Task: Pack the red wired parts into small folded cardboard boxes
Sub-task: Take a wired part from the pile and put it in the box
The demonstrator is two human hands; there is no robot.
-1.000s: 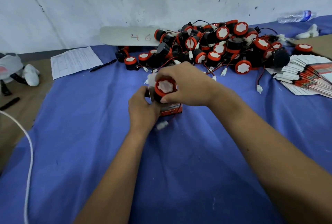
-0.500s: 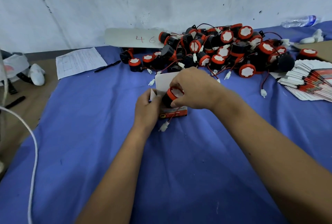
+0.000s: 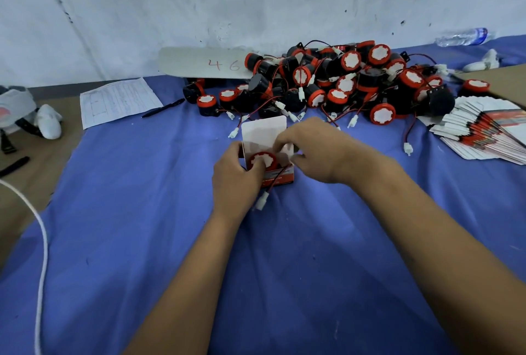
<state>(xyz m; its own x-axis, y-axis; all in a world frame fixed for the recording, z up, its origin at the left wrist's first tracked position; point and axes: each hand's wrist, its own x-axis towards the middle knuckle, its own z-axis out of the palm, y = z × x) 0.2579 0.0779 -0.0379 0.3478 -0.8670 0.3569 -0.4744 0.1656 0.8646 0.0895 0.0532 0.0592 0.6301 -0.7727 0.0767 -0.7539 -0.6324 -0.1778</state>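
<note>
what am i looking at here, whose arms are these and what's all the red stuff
No machine here: these are a person's own arms, filmed by a camera on their head looking down at a blue cloth. The left hand holds a small open box and presses on a red part sitting inside it; its wire and white plug hang out. The right hand has its grip on the box's side flap. Behind lies a pile of red parts; at right, a stack of flat boxes.
</note>
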